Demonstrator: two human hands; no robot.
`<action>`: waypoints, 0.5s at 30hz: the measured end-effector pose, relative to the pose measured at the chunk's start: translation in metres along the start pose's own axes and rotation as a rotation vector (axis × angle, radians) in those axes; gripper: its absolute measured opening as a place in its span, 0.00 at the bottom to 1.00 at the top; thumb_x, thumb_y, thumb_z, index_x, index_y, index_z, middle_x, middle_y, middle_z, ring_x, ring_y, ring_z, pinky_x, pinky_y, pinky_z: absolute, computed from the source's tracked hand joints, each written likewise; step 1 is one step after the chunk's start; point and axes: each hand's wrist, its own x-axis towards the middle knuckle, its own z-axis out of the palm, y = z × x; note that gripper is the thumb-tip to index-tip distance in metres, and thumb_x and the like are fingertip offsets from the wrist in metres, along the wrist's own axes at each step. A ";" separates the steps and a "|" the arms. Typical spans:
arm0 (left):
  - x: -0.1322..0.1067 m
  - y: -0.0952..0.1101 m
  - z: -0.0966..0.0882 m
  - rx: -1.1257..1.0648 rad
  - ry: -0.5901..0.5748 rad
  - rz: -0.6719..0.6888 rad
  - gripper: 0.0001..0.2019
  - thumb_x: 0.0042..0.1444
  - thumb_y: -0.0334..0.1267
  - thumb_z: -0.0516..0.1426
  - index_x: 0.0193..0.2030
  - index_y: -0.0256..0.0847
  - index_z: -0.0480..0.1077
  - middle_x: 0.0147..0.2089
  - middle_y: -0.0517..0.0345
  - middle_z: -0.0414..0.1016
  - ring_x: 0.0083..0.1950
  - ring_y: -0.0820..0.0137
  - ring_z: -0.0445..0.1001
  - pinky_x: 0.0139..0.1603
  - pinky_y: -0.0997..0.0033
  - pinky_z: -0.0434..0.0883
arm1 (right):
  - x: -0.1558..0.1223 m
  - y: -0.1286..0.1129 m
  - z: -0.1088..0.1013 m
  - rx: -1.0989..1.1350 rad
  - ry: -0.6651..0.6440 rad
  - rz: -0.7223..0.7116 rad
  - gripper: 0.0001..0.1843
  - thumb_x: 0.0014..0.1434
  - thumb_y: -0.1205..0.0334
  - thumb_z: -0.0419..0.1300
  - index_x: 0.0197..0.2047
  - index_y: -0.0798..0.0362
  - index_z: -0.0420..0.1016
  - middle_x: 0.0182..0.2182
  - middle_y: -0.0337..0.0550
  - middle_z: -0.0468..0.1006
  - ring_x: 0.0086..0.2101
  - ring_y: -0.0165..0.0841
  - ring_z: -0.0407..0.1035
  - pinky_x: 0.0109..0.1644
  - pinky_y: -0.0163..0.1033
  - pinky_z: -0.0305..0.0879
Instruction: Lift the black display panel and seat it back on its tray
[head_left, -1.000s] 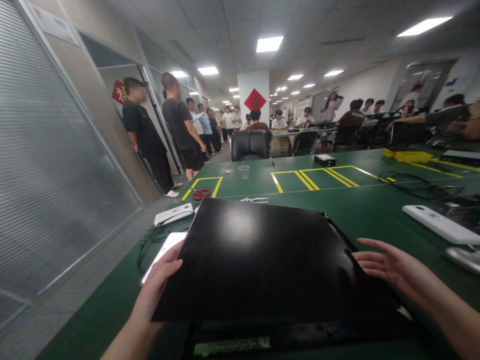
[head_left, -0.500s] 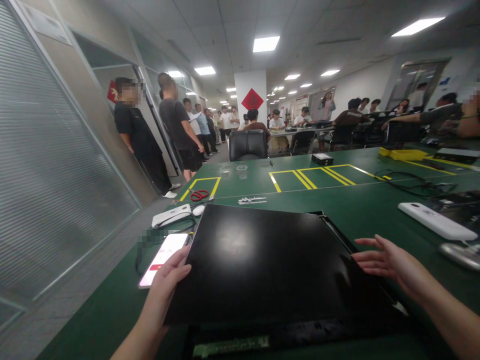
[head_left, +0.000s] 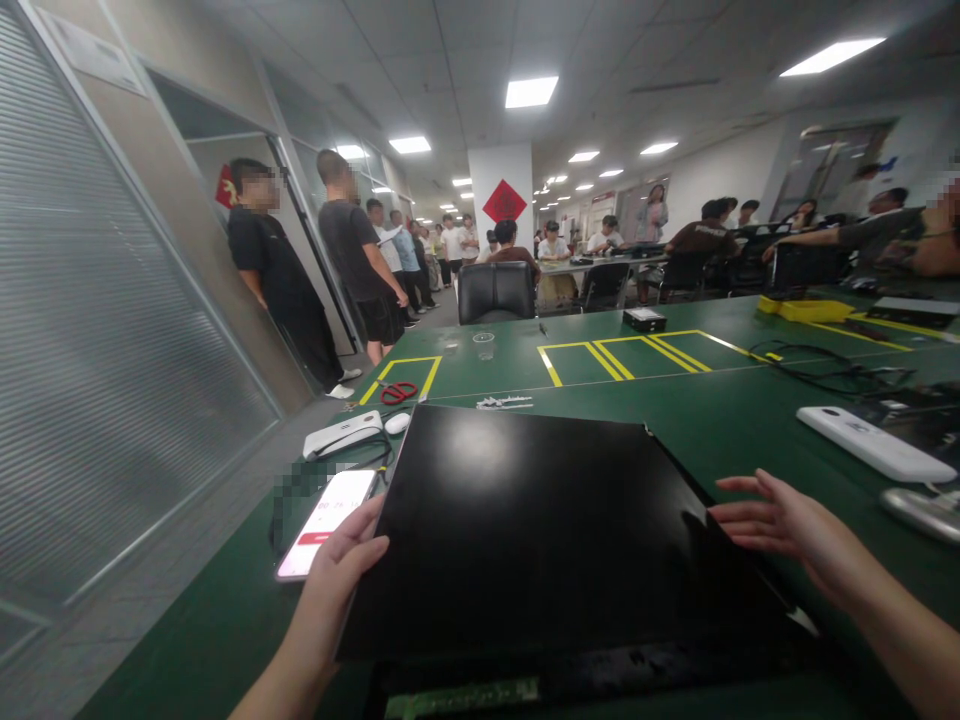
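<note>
A large black display panel [head_left: 540,530] lies in front of me, its left side slightly raised. At its left edge my left hand [head_left: 349,560] is closed, thumb on top and the other fingers partly hidden. My right hand [head_left: 780,520] is open beside the right edge, its stretched fingertips at or very near the panel; contact is hard to tell. Below the panel shows part of a dark frame [head_left: 600,672] with a green circuit board strip [head_left: 465,697]. The frame is mostly covered.
A lit phone [head_left: 315,540] lies left of my left hand. Red-handled scissors [head_left: 399,393], a white device [head_left: 343,436] and small white pieces [head_left: 504,403] lie beyond the panel. A white power bank [head_left: 874,442] and black cables [head_left: 832,375] are at right. People stand and sit behind.
The panel has shifted slightly to the right with my left hand and now covers more of the frame's right edge. My right hand has barely moved.
</note>
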 end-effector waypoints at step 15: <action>0.001 -0.021 0.003 0.013 0.042 -0.091 0.21 0.37 0.35 0.69 0.43 0.41 0.84 0.38 0.54 0.89 0.47 0.47 0.85 0.39 0.62 0.78 | 0.014 0.008 -0.005 -0.134 0.056 -0.051 0.26 0.62 0.42 0.50 0.48 0.53 0.76 0.36 0.59 0.86 0.32 0.44 0.81 0.39 0.48 0.79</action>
